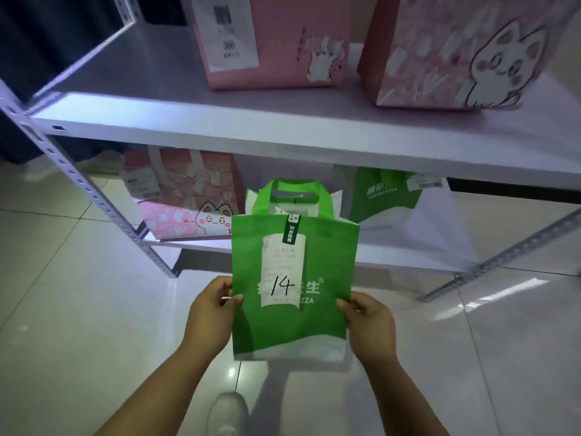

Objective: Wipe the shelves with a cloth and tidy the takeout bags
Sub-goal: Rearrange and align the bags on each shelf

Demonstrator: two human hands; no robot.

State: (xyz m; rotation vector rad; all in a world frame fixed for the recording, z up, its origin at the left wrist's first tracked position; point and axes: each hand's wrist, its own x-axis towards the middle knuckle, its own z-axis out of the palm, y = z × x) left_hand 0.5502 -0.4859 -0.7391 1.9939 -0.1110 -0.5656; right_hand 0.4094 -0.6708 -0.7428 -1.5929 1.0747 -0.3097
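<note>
Head view: green bag (292, 322), receipt (283, 269) "14"

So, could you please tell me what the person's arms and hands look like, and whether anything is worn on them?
Both forearms are bare as far as the frame shows: no sleeves, gloves or watch. The left hand and right hand carry no visible rings or markings. The nails look short and plain.
</note>
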